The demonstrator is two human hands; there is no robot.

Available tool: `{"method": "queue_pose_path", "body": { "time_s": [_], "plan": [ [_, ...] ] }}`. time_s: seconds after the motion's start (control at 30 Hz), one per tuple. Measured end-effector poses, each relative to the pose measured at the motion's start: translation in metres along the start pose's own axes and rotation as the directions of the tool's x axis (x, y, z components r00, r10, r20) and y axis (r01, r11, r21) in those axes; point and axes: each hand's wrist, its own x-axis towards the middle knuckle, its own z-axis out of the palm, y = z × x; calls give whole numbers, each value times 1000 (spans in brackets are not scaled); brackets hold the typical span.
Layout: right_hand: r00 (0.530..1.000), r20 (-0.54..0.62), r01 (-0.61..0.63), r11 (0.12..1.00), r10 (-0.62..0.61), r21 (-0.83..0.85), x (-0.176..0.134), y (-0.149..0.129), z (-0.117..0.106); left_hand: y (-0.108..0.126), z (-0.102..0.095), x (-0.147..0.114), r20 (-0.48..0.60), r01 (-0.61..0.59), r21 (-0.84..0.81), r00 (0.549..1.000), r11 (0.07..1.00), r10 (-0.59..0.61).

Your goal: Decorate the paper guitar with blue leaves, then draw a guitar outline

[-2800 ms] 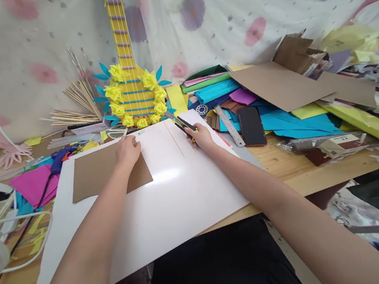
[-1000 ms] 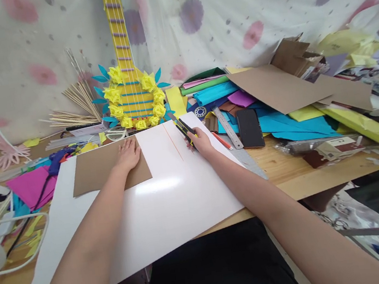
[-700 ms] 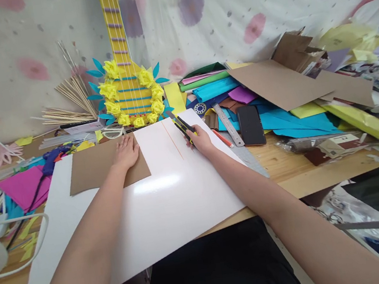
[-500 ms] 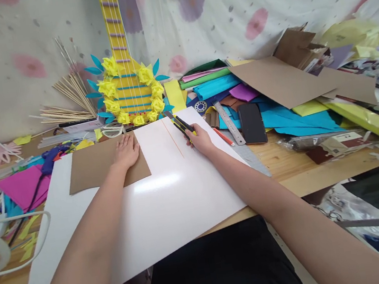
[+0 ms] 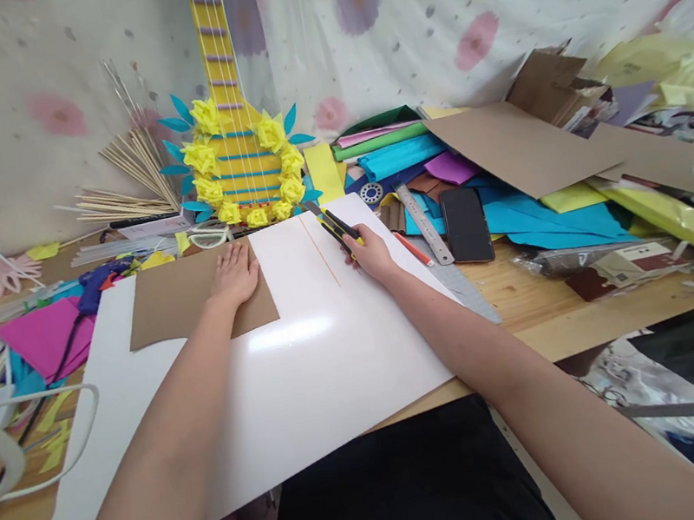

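My left hand (image 5: 236,276) lies flat with its fingers stretched out on a brown piece of cardboard (image 5: 173,301). Under the cardboard is a large glossy white sheet (image 5: 331,368), which hangs over the table's front edge. My right hand (image 5: 373,254) is closed around a black and yellow utility knife (image 5: 336,225), its grey tip pointing away from me and to the left. Part of its handle is hidden by my fingers. A thin orange line (image 5: 321,254) runs on the white sheet just left of the knife.
A yellow paper-flower guitar (image 5: 246,166) leans at the back. To the right lie a steel ruler (image 5: 426,225), an orange pen (image 5: 413,249), a phone (image 5: 466,225) and stacked coloured paper and cardboard (image 5: 519,145). Wooden sticks (image 5: 130,184), a glue gun (image 5: 99,286) and a white cable (image 5: 90,406) are at left.
The whole view has shifted slightly, so everything sits a little farther right. Both hands keep their places: the left on the cardboard, the right around the knife.
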Motion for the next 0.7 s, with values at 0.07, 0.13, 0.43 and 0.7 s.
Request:
{"method": "queue_pose_path", "body": {
  "time_s": [0.07, 0.13, 0.43, 0.7],
  "plan": [
    [1000, -2, -3, 1000, 3, -10, -1, -2, 0, 1, 0, -1, 5, -7, -1, 1000, 1000, 7],
    [1000, -3, -9, 1000, 9, -27, -2, -4, -1, 4, -2, -2, 11, -10, 2, 1000, 1000, 10],
    [1000, 2, -17, 999, 17, -30, -3, -7, -1, 10, -5, -3, 15, 16, -3, 1000, 1000, -16],
    [999, 6, 37, 986, -37, -165, -3, -4, 0, 9, -4, -1, -8, 25, -12, 1000, 1000, -25]
  ]
}}
